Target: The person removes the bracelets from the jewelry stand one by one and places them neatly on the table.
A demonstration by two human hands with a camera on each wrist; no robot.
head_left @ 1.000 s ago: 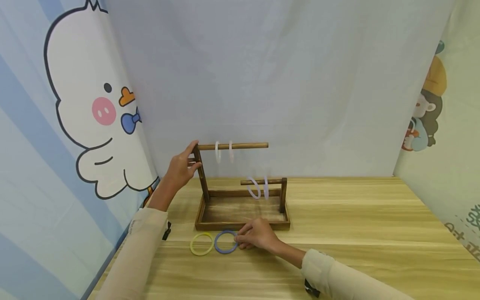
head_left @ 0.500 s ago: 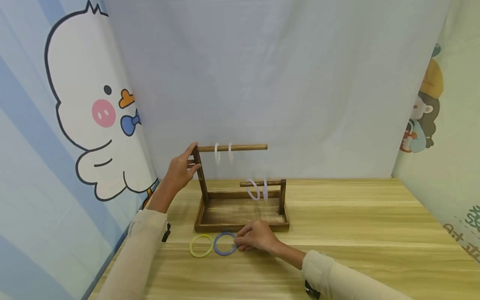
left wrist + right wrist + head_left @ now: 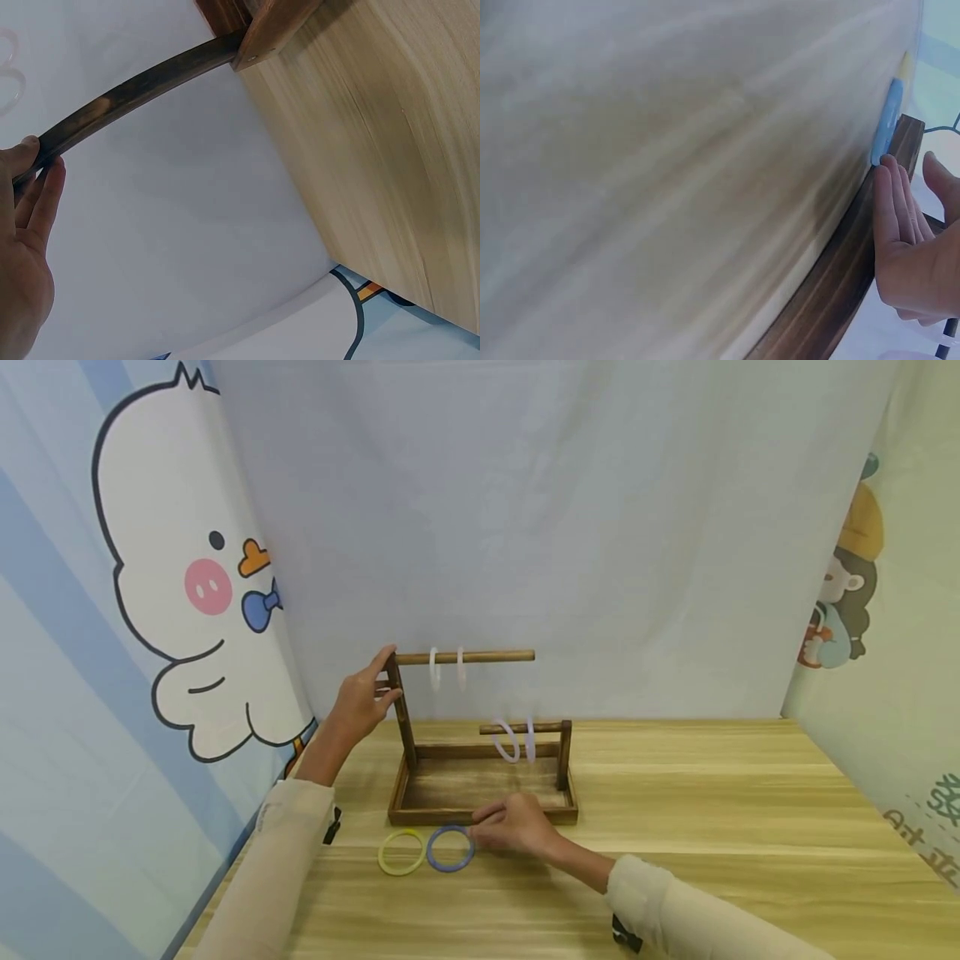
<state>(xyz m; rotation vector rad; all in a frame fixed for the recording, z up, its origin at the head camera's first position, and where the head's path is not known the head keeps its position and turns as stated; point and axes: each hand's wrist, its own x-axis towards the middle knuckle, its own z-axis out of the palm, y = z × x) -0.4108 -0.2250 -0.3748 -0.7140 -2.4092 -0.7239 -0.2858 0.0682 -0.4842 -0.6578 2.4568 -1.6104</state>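
A dark wooden bangle stand (image 3: 397, 816) with a tray base stands mid-table. My left hand (image 3: 358, 700) grips its tall left post near the top; in the left wrist view, thumb and fingers (image 3: 46, 199) lie on either side of the post (image 3: 142, 86). A blue bangle (image 3: 450, 870) lies flat before the tray, with a yellow bangle (image 3: 401, 873) beside it on the left. The right hand (image 3: 517, 828) is at the blue bangle's right edge. In the right wrist view, its fingers (image 3: 900, 206) extend straight with the tips at the bangle (image 3: 886, 124), the thumb raised apart.
On the upper bar (image 3: 502, 655) hang a white bangle (image 3: 435, 670) and a pale pink bangle (image 3: 461, 670). Two lilac bangles, one tilted (image 3: 507, 743) and one upright (image 3: 531, 742), hang on the lower bar. A grey curtain (image 3: 600, 543) backs the wooden table (image 3: 712, 827).
My right hand has lifted slightly and its fingers have opened from the blue bangle's edge. The left hand keeps its hold on the post. The bangles lie as before.
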